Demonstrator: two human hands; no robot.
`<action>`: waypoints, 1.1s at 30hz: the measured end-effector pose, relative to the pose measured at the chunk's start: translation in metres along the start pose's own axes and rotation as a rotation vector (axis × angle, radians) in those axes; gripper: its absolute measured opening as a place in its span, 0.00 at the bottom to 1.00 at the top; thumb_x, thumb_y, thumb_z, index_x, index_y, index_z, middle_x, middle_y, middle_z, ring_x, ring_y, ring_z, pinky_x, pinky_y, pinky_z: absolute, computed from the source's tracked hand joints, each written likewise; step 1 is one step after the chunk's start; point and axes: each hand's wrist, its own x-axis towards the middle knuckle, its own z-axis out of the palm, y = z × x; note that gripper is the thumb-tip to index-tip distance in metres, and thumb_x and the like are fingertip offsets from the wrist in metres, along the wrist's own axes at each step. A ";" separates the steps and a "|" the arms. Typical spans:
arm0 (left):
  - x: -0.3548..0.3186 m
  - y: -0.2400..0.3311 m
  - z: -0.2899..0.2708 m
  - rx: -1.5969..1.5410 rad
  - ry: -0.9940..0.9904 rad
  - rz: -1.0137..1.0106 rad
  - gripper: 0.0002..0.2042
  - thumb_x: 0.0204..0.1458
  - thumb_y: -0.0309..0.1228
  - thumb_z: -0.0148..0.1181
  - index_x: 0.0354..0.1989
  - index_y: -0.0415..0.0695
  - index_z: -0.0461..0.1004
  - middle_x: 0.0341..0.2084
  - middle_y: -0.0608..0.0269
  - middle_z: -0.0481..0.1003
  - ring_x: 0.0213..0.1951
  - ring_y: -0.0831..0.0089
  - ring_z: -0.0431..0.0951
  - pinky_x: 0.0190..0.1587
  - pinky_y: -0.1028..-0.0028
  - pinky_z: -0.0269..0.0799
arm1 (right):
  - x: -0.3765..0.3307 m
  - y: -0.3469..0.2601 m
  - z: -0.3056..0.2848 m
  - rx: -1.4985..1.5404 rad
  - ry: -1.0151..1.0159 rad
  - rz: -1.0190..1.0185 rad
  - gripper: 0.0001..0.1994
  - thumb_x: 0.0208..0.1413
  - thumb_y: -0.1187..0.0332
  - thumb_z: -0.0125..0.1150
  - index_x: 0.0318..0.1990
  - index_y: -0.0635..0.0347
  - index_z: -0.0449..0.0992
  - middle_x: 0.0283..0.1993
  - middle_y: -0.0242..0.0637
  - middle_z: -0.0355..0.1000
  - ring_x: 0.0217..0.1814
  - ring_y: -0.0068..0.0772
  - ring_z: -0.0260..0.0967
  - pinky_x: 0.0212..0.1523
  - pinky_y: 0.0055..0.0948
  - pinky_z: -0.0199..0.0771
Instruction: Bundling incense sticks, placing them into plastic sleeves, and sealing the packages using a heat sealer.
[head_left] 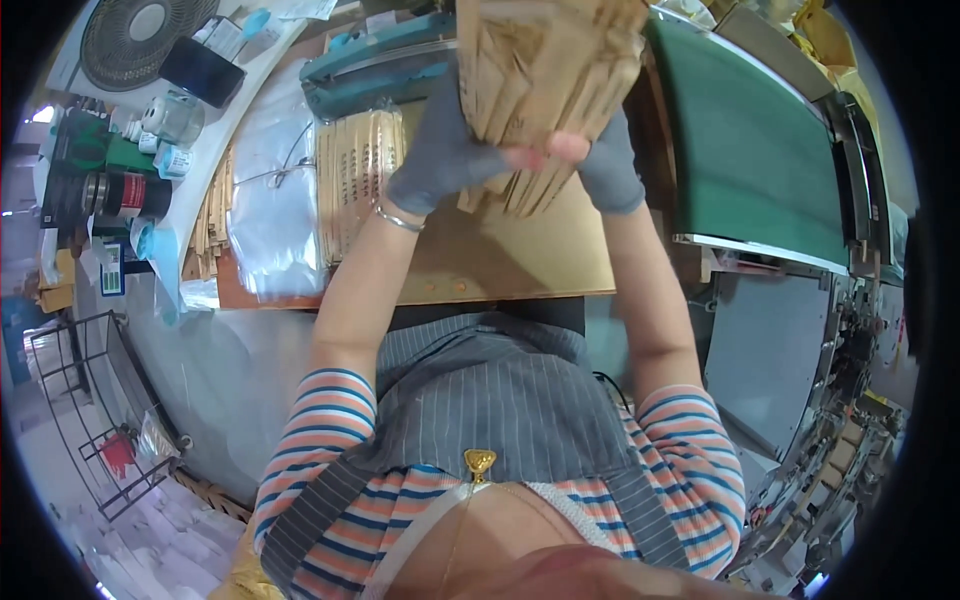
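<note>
Both my hands grip a thick bundle of brown kraft paper bags, raised over the table at the far middle. My left hand, in a grey fingerless glove, wraps the bundle's left side. On the opposite side my right hand, gloved the same way, presses in with its thumb. The two thumbs nearly meet on the near face; the other fingers are hidden behind the bags. Below lies a flat brown cardboard sheet. Left of my left hand, a plastic-wrapped stack of printed kraft bags lies beside clear plastic bags tied with string.
A green conveyor belt runs along the right, above a grey metal panel. On the left, a white shelf carries a fan, a phone and jars. A teal device stands behind the bag stack. A black wire rack is lower left.
</note>
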 end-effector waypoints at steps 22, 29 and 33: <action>-0.243 0.015 -0.088 0.158 0.348 -0.910 0.16 0.49 0.36 0.61 0.41 0.38 0.75 0.34 0.63 0.76 0.39 0.78 0.73 0.43 0.73 0.71 | -0.054 0.071 0.111 0.453 -0.320 0.704 0.15 0.46 0.60 0.54 0.33 0.65 0.72 0.30 0.43 0.70 0.39 0.43 0.70 0.43 0.35 0.71; -0.318 -0.019 -0.237 1.154 0.286 -0.545 0.14 0.52 0.40 0.55 0.29 0.40 0.73 0.22 0.59 0.73 0.29 0.70 0.73 0.34 0.70 0.68 | -0.058 0.072 0.142 0.360 -0.297 0.711 0.17 0.45 0.61 0.54 0.38 0.65 0.71 0.32 0.40 0.69 0.40 0.41 0.69 0.46 0.34 0.68; -0.220 0.046 -0.184 0.554 0.792 -0.355 0.14 0.56 0.37 0.50 0.27 0.38 0.72 0.17 0.54 0.68 0.24 0.72 0.70 0.30 0.69 0.66 | -0.056 0.069 0.139 0.370 -0.260 0.752 0.30 0.48 0.65 0.52 0.59 0.71 0.60 0.31 0.40 0.72 0.37 0.37 0.72 0.43 0.29 0.71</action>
